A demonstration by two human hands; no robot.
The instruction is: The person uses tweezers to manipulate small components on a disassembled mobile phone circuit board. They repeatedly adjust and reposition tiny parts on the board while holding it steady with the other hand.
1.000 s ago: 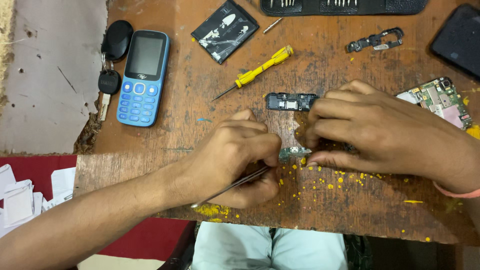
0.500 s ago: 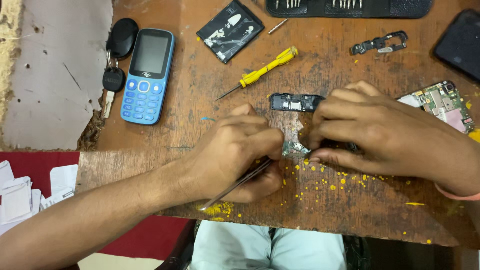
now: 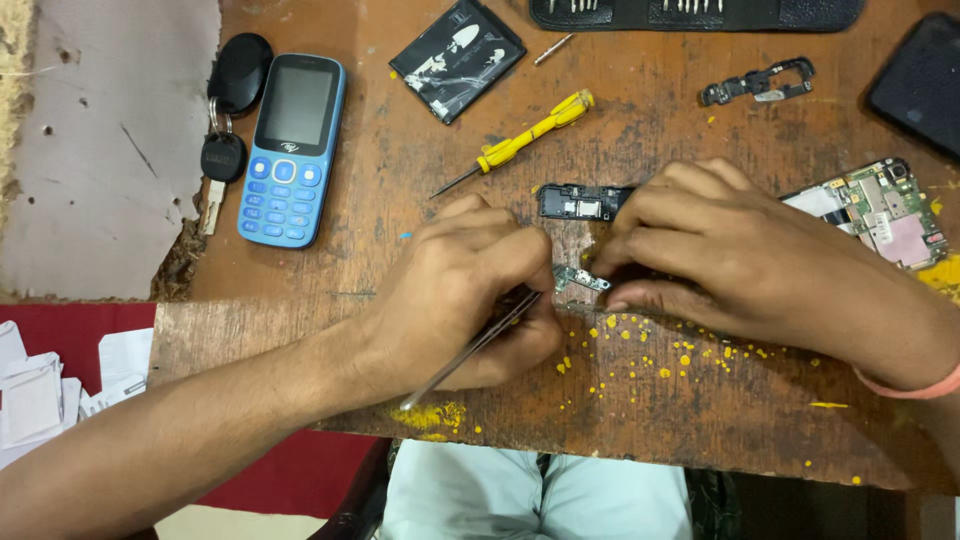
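My left hand (image 3: 470, 285) grips thin metal tweezers (image 3: 470, 350), their tips at a small metal phone part (image 3: 578, 278) on the worn wooden table (image 3: 640, 410). My right hand (image 3: 720, 255) presses its fingertips on the same small part from the right and pins it down. Just above the hands lies a black rectangular phone piece (image 3: 580, 202).
A blue keypad phone (image 3: 292, 148) and a key with black fob (image 3: 225, 120) lie at the left. A yellow screwdriver (image 3: 520, 142), a black battery (image 3: 456, 58), a tool case (image 3: 690, 12), a black bracket (image 3: 758, 82), a circuit board (image 3: 885, 212) and a dark phone (image 3: 920, 80) surround the hands.
Both hands stay on the small part; the view has drifted slightly. No clear movement of any object.
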